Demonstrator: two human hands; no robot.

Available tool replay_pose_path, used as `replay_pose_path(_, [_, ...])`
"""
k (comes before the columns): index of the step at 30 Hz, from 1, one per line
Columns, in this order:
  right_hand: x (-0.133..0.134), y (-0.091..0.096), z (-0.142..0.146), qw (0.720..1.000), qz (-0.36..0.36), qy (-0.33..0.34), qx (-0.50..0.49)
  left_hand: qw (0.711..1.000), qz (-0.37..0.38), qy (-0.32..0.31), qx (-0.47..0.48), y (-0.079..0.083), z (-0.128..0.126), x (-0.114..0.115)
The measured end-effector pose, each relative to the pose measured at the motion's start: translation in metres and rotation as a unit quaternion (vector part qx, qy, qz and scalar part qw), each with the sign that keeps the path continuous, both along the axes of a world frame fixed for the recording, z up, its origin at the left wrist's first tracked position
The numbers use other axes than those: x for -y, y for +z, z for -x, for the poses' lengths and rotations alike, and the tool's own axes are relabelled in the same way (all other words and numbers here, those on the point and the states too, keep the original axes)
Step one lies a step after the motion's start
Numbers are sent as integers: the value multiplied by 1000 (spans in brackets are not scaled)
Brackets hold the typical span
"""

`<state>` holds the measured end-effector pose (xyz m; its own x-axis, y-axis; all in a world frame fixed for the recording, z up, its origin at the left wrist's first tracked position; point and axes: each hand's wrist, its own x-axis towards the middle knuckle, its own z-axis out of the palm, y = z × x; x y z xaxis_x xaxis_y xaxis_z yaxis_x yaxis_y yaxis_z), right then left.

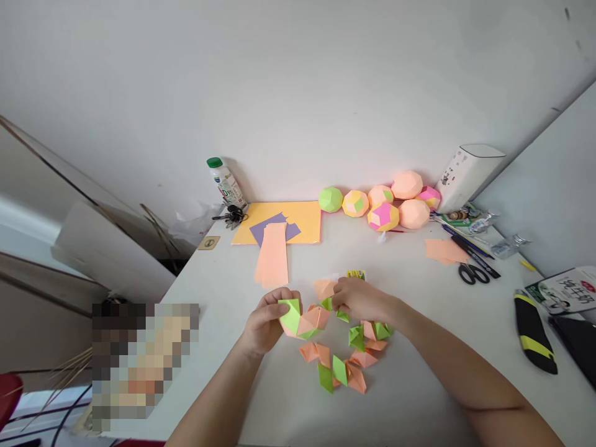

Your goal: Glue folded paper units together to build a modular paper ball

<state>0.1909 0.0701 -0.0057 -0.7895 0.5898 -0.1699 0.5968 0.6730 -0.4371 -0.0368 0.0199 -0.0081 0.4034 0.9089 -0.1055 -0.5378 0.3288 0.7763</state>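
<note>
My left hand [264,324] is closed on a partly assembled origami ball [311,321] of green and peach folded paper units, its thumb on a green face. The fingers of my right hand [356,299] are pinched together at a green folded paper unit [326,304] on the right side of that ball; the fingertips are partly hidden. Under my right palm lies another green paper piece [343,316]. Loose folded units in peach [364,358] and green [339,370] lie in a rough arc on the table, nearer to me and to the right.
Finished paper balls [383,216] stand along the wall. Peach strips [274,254] lie over a yellow paper stack [305,222], near keys [233,215] and a bottle [227,184]. At right are scissors [474,273], pens [470,245], a box cutter [534,332] and a white carton [470,177].
</note>
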Motion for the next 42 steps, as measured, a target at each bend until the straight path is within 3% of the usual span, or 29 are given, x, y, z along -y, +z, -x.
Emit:
replay_pose_path(4, [1, 19, -9, 987, 84, -32, -133, 997, -45, -67, 4, -2, -3, 4])
replay_pose_path(8, [3, 29, -14, 915, 213, -101, -327, 986, -122, -110, -19, 0, -8, 7])
replay_pose_path(11, [4, 26, -13, 874, 276, -129, -377, 982, -152, -105, -48, 0, -10, 8])
replay_pose_path(13, [5, 24, -11, 861, 297, -138, -388, 979, -161, -109, -58, -1, -11, 8])
replay_pose_path(16, [7, 24, -8, 865, 278, -131, -396, 978, -165, -115, -51, -3, -12, 10])
replay_pose_path(22, [11, 30, -4, 905, 191, -101, -365, 982, -156, -95, -48, -2, -15, 12])
replay_pose_path(27, [11, 33, -6, 914, 202, -73, -344, 984, -151, -85, -52, -1, -15, 12])
replay_pose_path(30, [12, 33, -6, 915, 202, -93, -336, 984, -150, -76, -66, -2, -14, 12])
replay_pose_path(35, [15, 28, -2, 905, 204, -154, -341, 982, -156, -57, -88, -5, -12, 12])
replay_pose_path(42, [11, 20, 2, 845, 347, -250, -322, 979, -171, -40, -99, -6, -12, 14])
